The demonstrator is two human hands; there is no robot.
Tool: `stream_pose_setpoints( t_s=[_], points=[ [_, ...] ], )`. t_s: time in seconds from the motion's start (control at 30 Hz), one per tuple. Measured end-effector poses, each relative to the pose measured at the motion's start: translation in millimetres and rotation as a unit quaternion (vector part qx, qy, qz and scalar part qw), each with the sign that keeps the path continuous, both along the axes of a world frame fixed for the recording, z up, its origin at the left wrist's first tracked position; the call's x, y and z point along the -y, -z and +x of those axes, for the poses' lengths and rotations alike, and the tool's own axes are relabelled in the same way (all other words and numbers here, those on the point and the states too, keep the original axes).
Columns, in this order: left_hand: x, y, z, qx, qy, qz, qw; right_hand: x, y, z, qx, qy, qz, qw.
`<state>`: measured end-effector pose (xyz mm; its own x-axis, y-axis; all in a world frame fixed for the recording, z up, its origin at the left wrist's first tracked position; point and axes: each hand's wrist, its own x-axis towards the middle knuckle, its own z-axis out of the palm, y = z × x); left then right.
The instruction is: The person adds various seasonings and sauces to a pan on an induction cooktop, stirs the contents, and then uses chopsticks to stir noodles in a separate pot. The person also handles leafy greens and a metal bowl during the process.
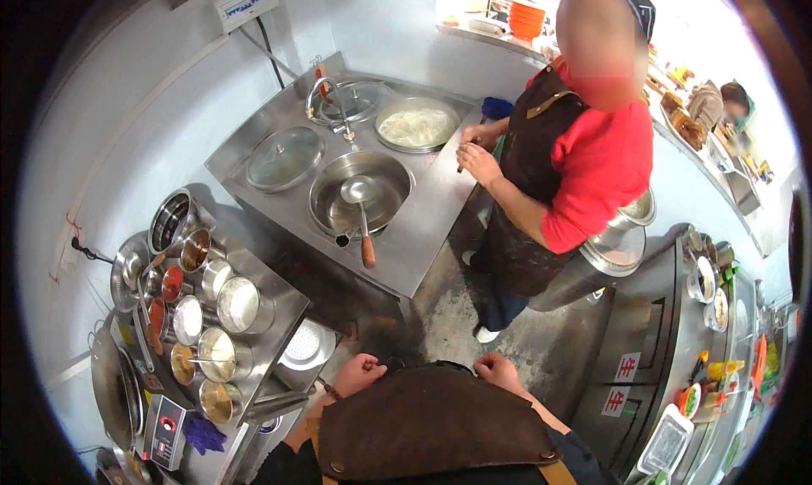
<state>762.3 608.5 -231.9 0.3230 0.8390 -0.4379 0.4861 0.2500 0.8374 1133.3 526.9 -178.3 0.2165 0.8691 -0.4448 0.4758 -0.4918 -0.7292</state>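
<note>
My left hand (360, 375) is at the left edge of my brown apron (438, 421), its fingers curled; whether it grips something thin is unclear. At the apron's right edge is my right hand (499, 371), also curled, its fingertips partly hidden. Ahead stands a steel cooking counter (419, 231). A metal ladle (359, 193) with a wooden handle rests in a round steel pot (403, 175) set into it. Behind are a lidded pot (285, 158) and a basin of pale noodle-like food (419, 126). A curved faucet (327, 82) rises between the pots.
A co-worker in a red top and dark apron (536, 136) stands at the counter's right, hands together. Steel containers of seasonings (238, 304) crowd the left shelf, above a perforated white tray (307, 345). A steel cabinet (641, 333) with bowls and bottles stands right.
</note>
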Motion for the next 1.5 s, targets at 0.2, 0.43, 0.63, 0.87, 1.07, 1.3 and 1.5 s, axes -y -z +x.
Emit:
stream_pose_setpoints(
  t_s=[0.2,0.43,0.63,0.87,1.07,1.3,1.5],
  points=[
    [-7,-38,18,-0.051,0.042,-0.010,0.998,-1,-37,12,-0.266,0.127,0.061,0.954],
    [-41,-54,34,0.078,0.091,0.004,0.993,8,-59,-16,-0.191,0.153,0.125,0.961],
    [-86,-89,44,0.073,0.212,0.071,0.972,38,-28,-63,-0.106,0.233,0.054,0.965],
    [-96,-100,68,0.127,0.243,0.110,0.955,57,-68,-100,-0.060,0.266,-0.015,0.962],
    [-104,-72,84,0.211,0.296,-0.159,0.918,97,-13,-101,-0.133,0.390,0.043,0.910],
    [-110,-56,155,0.309,0.279,-0.119,0.902,124,6,-75,-0.068,0.473,0.017,0.878],
    [-117,-91,241,0.203,0.314,-0.076,0.924,122,50,9,-0.300,0.465,0.076,0.829]
  ],
)
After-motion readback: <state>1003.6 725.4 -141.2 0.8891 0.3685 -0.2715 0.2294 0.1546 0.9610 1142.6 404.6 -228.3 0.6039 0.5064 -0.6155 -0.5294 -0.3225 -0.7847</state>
